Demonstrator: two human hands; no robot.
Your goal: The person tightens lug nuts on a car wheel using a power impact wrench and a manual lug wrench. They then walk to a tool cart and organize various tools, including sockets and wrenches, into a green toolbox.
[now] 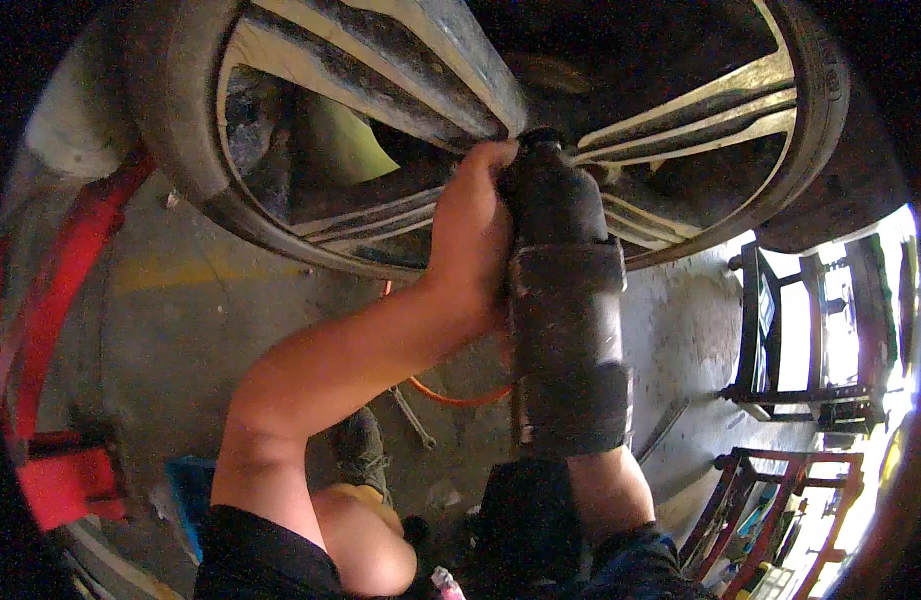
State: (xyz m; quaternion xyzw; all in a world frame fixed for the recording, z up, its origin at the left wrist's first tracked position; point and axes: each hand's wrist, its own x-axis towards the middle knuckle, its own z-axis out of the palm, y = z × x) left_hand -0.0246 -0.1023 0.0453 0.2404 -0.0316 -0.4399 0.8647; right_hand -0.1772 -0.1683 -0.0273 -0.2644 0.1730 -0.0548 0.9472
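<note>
A large dark impact wrench (569, 290) points away from me, its nose up at the hub of a car wheel (381, 75) with pale split spokes. My left hand (474, 215) is closed along the left side of the tool, thumb near its nose; its other fingers are hidden. Behind the near end of the tool my right forearm (611, 490) comes up, and the tool's body hides my right hand. The socket end and any nut are too dark to make out. The tyre (186, 130) curves round the wheel's rim.
An orange hose (456, 398) runs over the concrete floor beneath my arms, beside a metal spanner (414, 418). A red metal stand (61, 300) is at the left. On the right are a dark frame rack (806, 390) and a red rack (781, 510) holding tools.
</note>
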